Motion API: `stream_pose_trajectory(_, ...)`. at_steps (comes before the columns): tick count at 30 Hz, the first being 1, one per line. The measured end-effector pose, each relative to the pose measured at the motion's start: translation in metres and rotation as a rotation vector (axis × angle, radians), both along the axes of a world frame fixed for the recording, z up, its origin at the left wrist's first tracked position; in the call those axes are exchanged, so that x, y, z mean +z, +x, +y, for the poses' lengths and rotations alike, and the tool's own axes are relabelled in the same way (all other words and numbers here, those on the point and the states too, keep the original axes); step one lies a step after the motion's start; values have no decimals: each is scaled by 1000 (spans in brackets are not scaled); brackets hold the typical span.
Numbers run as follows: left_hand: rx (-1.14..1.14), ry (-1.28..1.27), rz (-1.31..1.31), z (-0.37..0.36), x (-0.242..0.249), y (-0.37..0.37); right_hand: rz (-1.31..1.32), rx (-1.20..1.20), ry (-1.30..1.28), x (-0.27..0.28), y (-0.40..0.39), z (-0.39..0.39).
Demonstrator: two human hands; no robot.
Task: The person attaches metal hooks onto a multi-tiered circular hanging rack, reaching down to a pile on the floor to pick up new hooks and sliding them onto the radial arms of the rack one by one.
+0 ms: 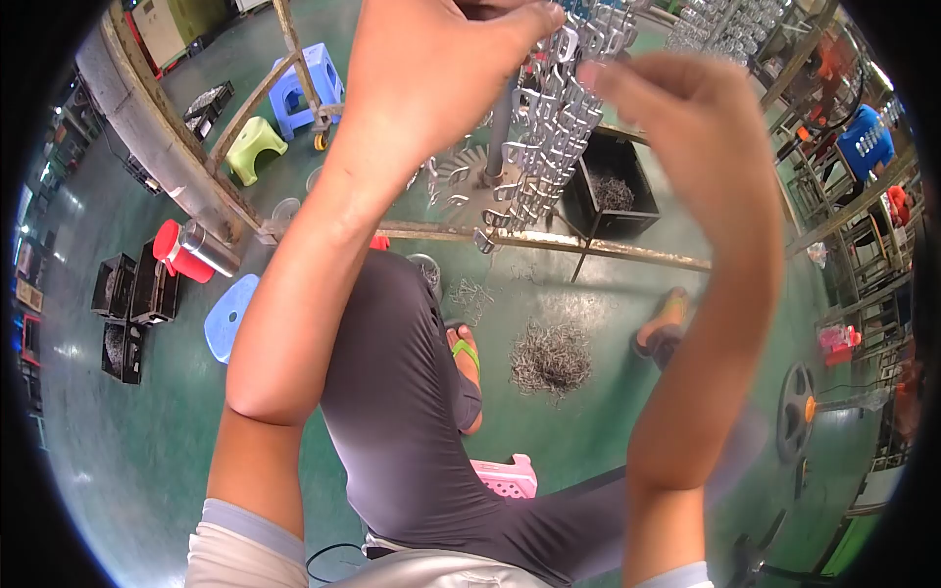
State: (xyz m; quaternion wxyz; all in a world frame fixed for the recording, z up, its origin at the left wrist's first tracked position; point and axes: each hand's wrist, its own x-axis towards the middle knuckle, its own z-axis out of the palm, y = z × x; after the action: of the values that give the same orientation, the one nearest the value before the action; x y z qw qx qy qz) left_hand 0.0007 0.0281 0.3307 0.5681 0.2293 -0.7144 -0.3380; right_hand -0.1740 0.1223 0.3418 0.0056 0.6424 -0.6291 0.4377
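Observation:
Chains of small bent metal clips (544,147) hang in a dense cluster at the top middle, in front of me. My left hand (470,64) is raised at the cluster's upper left, thumb and fingers pinched together against the clips. What lies in that pinch is hidden. On the cluster's right side is my right hand (691,103), a little blurred, its fingers curled and the tips drawn together towards the clips. I cannot make out anything between them.
A metal frame bar (608,247) crosses below the clips. Behind it stands a black crate (627,220) holding small metal parts. A pile of metal pieces (551,358) lies on the floor between my feet. Stools, a red jug (179,250) and black bins (123,348) stand left.

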Motion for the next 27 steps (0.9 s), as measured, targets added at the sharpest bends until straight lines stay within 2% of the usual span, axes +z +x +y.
stream_pose_trajectory(3,120,115,-97,7,13,-1,-117,75,270,-72,-8,2)
stream_pose_trajectory(5,14,-17,4,5,2,6,-109,34,602,-108,6,6)
stream_pose_trajectory(7,-58,-23,20,-6,-2,7,-205,56,608,-161,17,10)
stream_pose_trajectory(9,55,74,-28,5,9,2,-236,57,570,-194,28,8)
stream_pose_trajectory(10,4,9,13,2,4,5,-251,57,552,-204,33,7)
stream_pose_trajectory(13,59,-79,20,5,-1,1,-393,62,522,-218,45,-2)
stream_pose_trajectory(14,64,-91,18,6,-1,1,-377,44,424,-228,48,-5)
stream_pose_trajectory(17,7,-77,-2,0,2,7,-387,-16,315,-235,54,-12)
stream_pose_trajectory(22,146,-149,-7,14,0,-1,-419,-93,258,-247,56,-19)
stream_pose_trajectory(27,-19,-120,42,9,1,8,-425,-129,292,-237,66,-15)
